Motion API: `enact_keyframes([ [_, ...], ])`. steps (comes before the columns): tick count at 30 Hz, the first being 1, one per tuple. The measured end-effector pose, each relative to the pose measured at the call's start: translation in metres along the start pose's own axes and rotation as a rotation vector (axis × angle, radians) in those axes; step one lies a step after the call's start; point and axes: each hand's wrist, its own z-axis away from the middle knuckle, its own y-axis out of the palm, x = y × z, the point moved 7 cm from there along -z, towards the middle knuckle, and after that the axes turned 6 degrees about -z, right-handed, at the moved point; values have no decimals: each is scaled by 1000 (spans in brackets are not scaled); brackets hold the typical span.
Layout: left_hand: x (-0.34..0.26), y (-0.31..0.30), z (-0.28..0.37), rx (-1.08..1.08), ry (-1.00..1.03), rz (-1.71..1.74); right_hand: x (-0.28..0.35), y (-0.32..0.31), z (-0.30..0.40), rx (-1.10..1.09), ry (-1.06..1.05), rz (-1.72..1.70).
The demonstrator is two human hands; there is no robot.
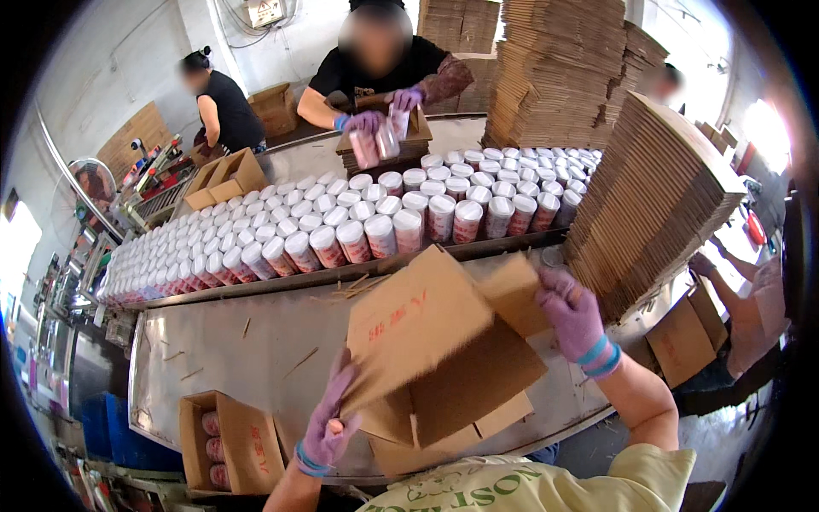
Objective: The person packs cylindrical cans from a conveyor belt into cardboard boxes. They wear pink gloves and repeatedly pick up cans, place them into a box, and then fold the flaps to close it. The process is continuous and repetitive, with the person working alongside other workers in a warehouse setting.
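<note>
An opened-out cardboard carton point(416, 320) with red print is tilted over the metal table, between my two hands. My left hand point(329, 413), in a purple glove with a bare fingertip showing, holds the carton's lower left edge. At the upper right, my purple-gloved right hand point(572, 310) has its fingers closed at the edge of a carton flap point(515, 294). More flaps spread out below, near my shirt. Beyond the carton stand rows of cylindrical cans point(352, 240) with white lids and red-and-white sides.
An open carton point(240, 441) with several cans stands at the table's lower left. Flattened cartons point(652, 205) are stacked at right, more point(556, 77) behind. A co-worker point(377, 70) across the belt holds cans. Straw-like scraps lie on the metal table point(230, 358).
</note>
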Motion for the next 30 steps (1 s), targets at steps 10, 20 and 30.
enact_keyframes([
  [10, 25, -11, -103, -309, -161, -239, 16, 101, 10, 790, -642, 780],
  [20, 42, 0, -36, -255, -137, 179, -49, 73, 7, 244, 93, -272],
  [30, -73, 48, -23, 271, 292, -713, -24, 50, 63, 574, 139, 5],
])
